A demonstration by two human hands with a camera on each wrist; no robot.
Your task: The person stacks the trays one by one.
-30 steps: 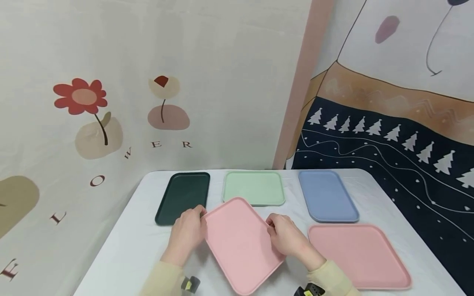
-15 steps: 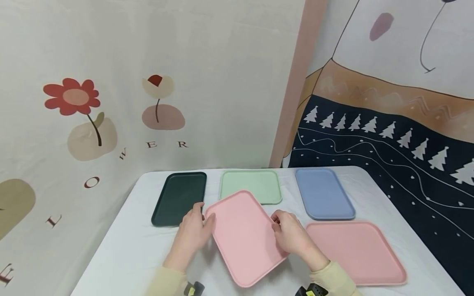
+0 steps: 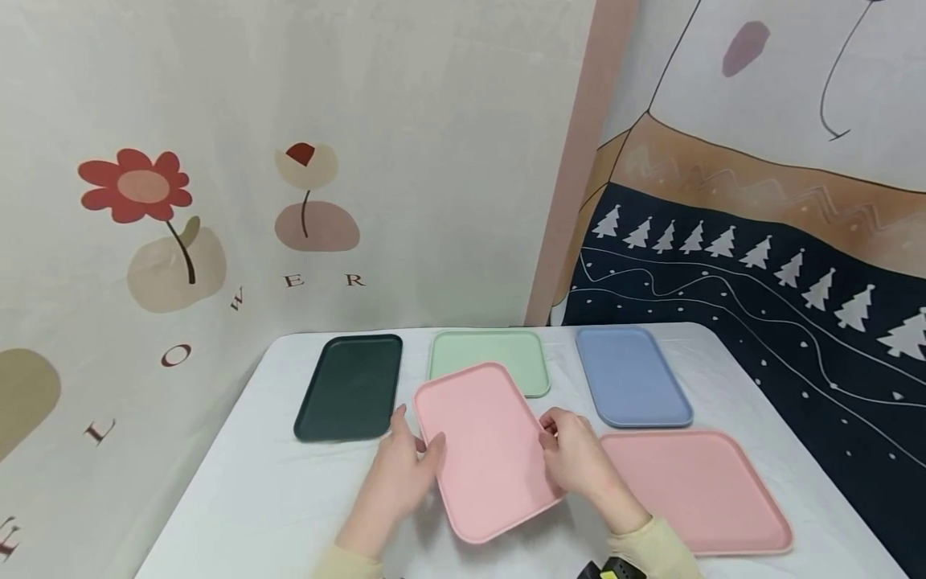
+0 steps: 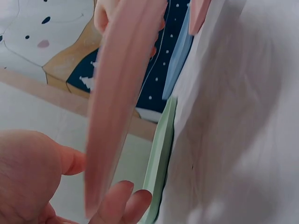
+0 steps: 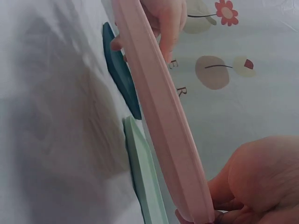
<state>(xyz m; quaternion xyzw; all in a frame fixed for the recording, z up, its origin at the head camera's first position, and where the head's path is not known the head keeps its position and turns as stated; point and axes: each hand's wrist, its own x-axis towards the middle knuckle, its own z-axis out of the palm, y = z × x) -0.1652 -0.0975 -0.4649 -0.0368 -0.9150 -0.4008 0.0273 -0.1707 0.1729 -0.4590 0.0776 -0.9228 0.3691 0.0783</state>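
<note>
In the head view a pink tray (image 3: 492, 454) hangs tilted above the white table, its shadow beneath it. My right hand (image 3: 579, 454) grips its right edge; the right wrist view shows the fingers (image 5: 224, 217) at the tray's lower end. On the tray's left side, my left hand (image 3: 398, 482) has its thumb spread over the rim and its other fingers on the underside. In the left wrist view that thumb (image 4: 72, 161) and the fingertips (image 4: 124, 200) stand apart, with the tray's edge between them.
Along the table's far side lie a dark green tray (image 3: 349, 388), a light green tray (image 3: 492, 354) partly covered by the held one, and a blue tray (image 3: 633, 376). A second pink tray (image 3: 698, 490) lies at the right. Printed cloths hang behind the table.
The held pink tray has shifted away from me and slightly right, turning a little more upright. My left hand has loosened from its left corner and moved lower along that side; the right hand keeps its hold.
</note>
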